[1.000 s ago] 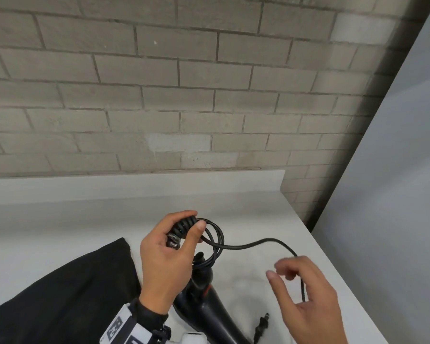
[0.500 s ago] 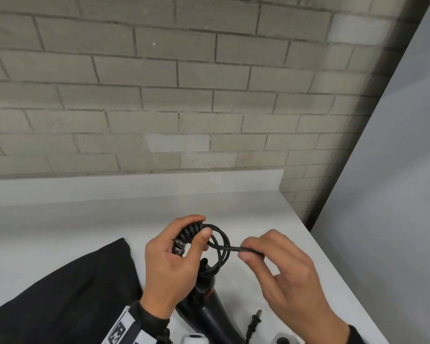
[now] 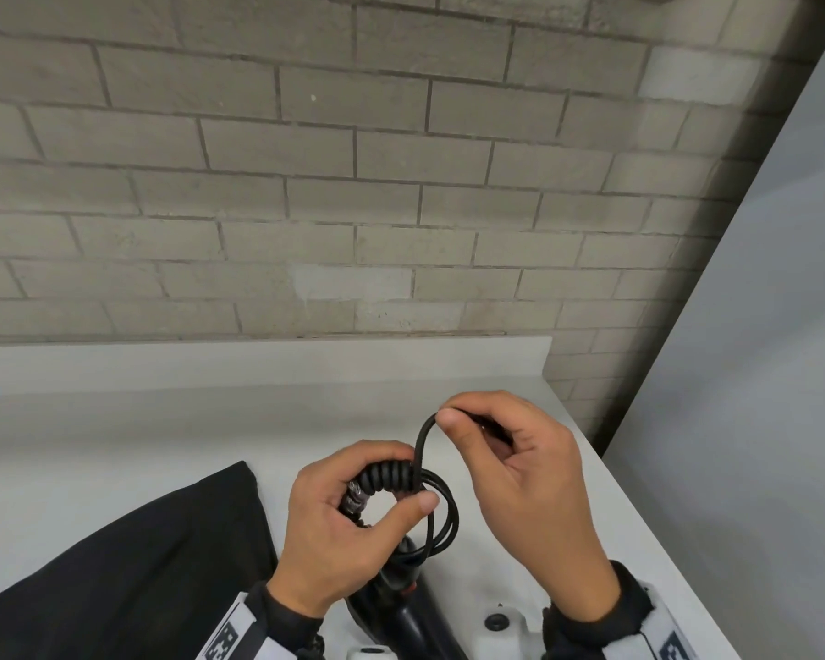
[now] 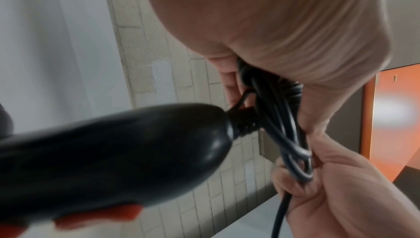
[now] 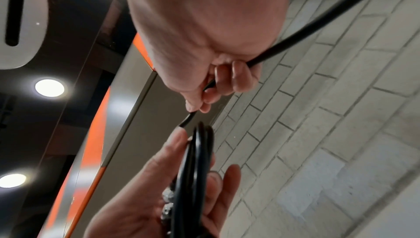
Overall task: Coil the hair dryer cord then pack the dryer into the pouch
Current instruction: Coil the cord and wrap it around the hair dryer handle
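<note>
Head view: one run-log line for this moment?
stage: coiling | left hand: grips black cord coil | right hand: pinches loose cord | black hair dryer: unpacked | black fabric pouch: on counter

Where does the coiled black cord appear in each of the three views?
Head: coiled cord at lower centre, held by left hand.
Left wrist: coiled cord right of centre, beside the dryer handle.
Right wrist: coiled cord at bottom centre, seen edge-on.
Shared landmark: brick wall.
</note>
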The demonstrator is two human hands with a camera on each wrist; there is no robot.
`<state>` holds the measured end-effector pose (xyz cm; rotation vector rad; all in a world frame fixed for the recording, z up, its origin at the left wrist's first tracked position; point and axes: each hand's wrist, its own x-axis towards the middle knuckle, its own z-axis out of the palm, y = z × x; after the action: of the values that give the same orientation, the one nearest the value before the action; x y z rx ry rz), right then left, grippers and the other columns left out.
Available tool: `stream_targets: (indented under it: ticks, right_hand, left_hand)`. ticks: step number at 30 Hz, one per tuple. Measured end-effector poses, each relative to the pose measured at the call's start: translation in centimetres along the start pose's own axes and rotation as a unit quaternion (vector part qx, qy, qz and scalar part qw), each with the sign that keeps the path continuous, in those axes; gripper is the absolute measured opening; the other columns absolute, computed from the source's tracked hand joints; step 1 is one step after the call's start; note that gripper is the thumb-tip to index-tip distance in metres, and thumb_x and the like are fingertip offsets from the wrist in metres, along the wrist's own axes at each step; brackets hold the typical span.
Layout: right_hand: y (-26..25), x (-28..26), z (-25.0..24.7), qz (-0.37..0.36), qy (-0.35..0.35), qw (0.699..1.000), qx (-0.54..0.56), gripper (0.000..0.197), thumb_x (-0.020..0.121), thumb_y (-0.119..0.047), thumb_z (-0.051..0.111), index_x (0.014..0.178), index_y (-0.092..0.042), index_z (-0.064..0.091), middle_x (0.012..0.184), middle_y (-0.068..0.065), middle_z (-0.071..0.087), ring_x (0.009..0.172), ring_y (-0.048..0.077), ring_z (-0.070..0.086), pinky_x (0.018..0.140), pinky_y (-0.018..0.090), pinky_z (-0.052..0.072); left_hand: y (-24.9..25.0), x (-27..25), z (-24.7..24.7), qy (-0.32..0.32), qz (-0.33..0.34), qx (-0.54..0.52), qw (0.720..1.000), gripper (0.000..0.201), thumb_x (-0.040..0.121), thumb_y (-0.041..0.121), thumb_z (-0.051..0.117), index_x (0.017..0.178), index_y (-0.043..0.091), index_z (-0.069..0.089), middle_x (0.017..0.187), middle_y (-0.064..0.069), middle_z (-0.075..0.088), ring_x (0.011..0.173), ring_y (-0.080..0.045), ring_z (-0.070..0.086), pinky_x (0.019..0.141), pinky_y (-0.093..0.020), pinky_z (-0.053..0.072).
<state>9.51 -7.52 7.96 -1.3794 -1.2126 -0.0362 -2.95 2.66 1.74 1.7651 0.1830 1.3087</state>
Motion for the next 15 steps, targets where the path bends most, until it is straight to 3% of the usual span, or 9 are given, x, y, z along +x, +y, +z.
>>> stream_targets:
  ticks: [4, 9, 12, 15]
  right_hand:
    - [0.9, -0.3, 0.8, 0.092, 0.01, 0.994, 0.064, 0.006, 0.087, -0.022, 0.069, 0.084, -0.021, 0.074, 0.077, -0.006, 0.072, 0.068, 0.013, 0.065, 0.064, 0.027, 0.053]
    - [2.0, -1.8, 2.0, 0.22, 0.001, 0.965, 0.146, 0.008, 0.087, -0.023, 0.07, 0.081, -0.02, 0.074, 0.071, 0.002, 0.07, 0.066, 0.011, 0.063, 0.067, 0.022, 0.049]
    - [2.2, -3.1, 2.3, 0.263, -0.03, 0.951, 0.157, 0.024, 0.087, -0.04, 0.067, 0.078, -0.019, 0.073, 0.069, 0.003, 0.063, 0.061, 0.019, 0.047, 0.064, 0.032, 0.041]
    - [2.2, -4.3, 2.0, 0.257, -0.078, 0.941, 0.206, 0.049, 0.084, -0.061, 0.059, 0.085, -0.013, 0.073, 0.064, 0.008, 0.04, 0.06, 0.016, 0.035, 0.058, 0.024, 0.036]
  left_hand:
    - [0.1, 0.0, 0.0, 0.012, 0.014, 0.015, 1.0, 0.03, 0.081, 0.053, 0.074, 0.095, 0.026, 0.071, 0.085, 0.011, 0.075, 0.073, -0.011, 0.072, 0.069, -0.018, 0.056]
    - [-0.1, -0.3, 0.4, 0.047, 0.034, 0.034, 0.998, 0.027, 0.085, 0.049, 0.07, 0.095, 0.024, 0.07, 0.086, 0.013, 0.073, 0.074, -0.008, 0.072, 0.069, -0.016, 0.054]
    - [-0.3, -0.4, 0.5, 0.07, 0.043, 0.054, 0.995, 0.027, 0.088, 0.05, 0.067, 0.098, 0.024, 0.069, 0.088, 0.011, 0.072, 0.078, -0.012, 0.071, 0.071, -0.017, 0.054]
    - [-0.6, -0.5, 0.4, 0.086, 0.04, 0.076, 0.993, 0.03, 0.089, 0.051, 0.065, 0.099, 0.023, 0.069, 0.091, 0.012, 0.069, 0.083, -0.017, 0.069, 0.073, -0.021, 0.054]
